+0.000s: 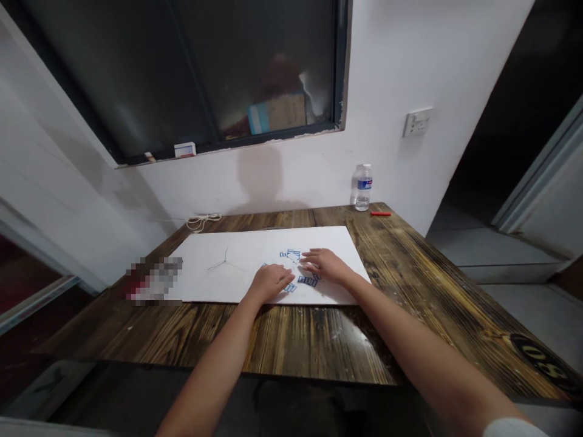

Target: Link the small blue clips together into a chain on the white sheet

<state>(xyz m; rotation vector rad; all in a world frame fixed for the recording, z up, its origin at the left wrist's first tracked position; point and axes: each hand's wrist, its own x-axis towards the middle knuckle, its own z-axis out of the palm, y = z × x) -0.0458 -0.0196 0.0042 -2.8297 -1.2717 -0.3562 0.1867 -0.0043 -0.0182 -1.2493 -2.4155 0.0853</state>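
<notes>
A large white board [248, 285] lies on the wooden table, with thin dark lines forming three branches on its left half. Small blue-and-white rectangular pieces [308, 280] are scattered on its right half; whether they are loose or drawn is too small to tell. My left hand [272, 282] rests low over the left side of this group, fingers stretched out, partly covering some pieces. From the right, my right hand [324, 265] reaches over the group, palm down with fingers apart. Nothing shows held in either hand. Parts of the group are hidden beneath my hands.
The dark wooden table [191, 334] stands against the wall. At its back are a coiled pale cord [203, 220], a water bottle [363, 189] and a red stick-like item [381, 213]. A blurred-out patch [157, 280] covers something at the board's left edge. A small box [184, 150] sits on the window sill.
</notes>
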